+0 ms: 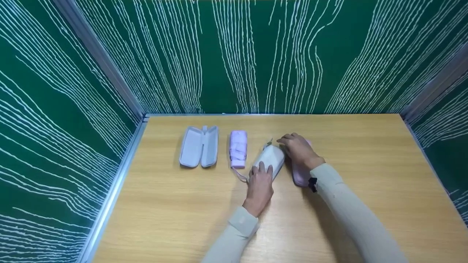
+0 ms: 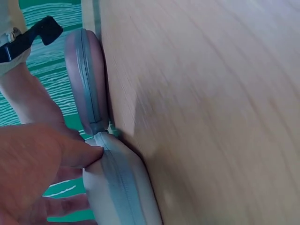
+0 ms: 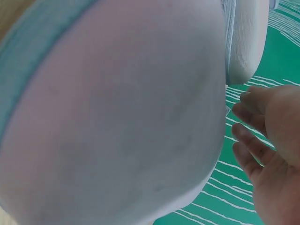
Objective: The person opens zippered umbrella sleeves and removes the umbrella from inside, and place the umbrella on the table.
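A white zip case [image 1: 272, 157] lies tilted on the table, a small strap at its far end. My left hand [image 1: 260, 186] holds its near end; in the left wrist view the thumb presses beside the grey zip of the white case [image 2: 123, 183]. My right hand [image 1: 299, 150] is by its far right end, over a pink zip case [image 1: 301, 174]. In the right wrist view the pink case [image 3: 117, 117] fills the foreground, and the right hand's fingers [image 3: 251, 140] are loosely bent with nothing between them. The right hand partly hides the pink case in the head view.
To the left, a folded lilac umbrella [image 1: 238, 148] with a wrist strap lies on the wooden table [image 1: 182, 212]. Farther left is an opened pale grey hard case [image 1: 192, 148]. Green walls with white lines [image 1: 234, 54] enclose the back and sides.
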A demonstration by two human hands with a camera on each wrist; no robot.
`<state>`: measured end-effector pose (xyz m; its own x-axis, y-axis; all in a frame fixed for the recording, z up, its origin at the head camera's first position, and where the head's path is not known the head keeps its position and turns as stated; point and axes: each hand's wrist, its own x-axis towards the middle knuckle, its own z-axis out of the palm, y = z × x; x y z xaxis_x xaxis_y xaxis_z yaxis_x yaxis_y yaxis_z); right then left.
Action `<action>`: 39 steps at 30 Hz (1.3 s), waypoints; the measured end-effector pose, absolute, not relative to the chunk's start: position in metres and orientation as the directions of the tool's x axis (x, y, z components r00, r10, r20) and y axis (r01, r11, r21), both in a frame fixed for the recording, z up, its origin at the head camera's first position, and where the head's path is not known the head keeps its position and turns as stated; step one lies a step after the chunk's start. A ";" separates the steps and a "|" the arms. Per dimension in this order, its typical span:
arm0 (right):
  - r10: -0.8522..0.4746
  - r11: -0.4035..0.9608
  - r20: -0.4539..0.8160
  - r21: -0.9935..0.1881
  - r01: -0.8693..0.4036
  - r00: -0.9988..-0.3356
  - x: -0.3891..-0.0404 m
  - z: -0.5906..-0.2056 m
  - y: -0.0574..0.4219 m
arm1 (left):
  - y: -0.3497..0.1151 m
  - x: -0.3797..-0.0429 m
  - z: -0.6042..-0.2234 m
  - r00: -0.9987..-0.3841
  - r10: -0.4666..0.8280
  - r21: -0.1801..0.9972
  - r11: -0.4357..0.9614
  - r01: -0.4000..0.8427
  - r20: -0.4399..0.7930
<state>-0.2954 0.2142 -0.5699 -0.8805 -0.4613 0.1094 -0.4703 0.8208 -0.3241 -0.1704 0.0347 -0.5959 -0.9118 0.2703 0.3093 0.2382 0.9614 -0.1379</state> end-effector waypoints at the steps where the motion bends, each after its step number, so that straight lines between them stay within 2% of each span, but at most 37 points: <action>1: -0.472 0.814 0.121 -0.321 -0.484 -0.874 -0.297 -0.571 0.214 | 0.035 -0.170 -0.596 -0.911 0.270 -0.141 0.961 0.237 0.311; 6: -0.495 0.797 0.119 -0.333 -0.504 -0.861 -0.301 -0.572 0.209 | 0.036 -0.167 -0.595 -0.910 0.264 -0.139 0.963 0.230 0.321; 19: -0.527 0.813 -0.020 -0.305 -0.496 -0.850 -0.306 -0.574 0.188 | 0.027 -0.164 -0.595 -0.920 0.244 -0.107 0.969 0.221 0.307; 28: -0.639 0.743 -0.010 -0.267 -0.613 -0.769 -0.312 -0.573 0.191 | 0.026 -0.162 -0.594 -0.920 0.258 -0.095 0.966 0.240 0.296; 36: -0.739 0.651 0.035 -0.218 -0.727 -0.673 -0.317 -0.571 0.193 | 0.028 -0.162 -0.596 -0.915 0.282 -0.085 0.959 0.269 0.288; 39: -0.745 0.645 0.021 -0.230 -0.729 -0.666 -0.317 -0.568 0.193 | 0.028 -0.163 -0.596 -0.911 0.287 -0.088 0.958 0.273 0.296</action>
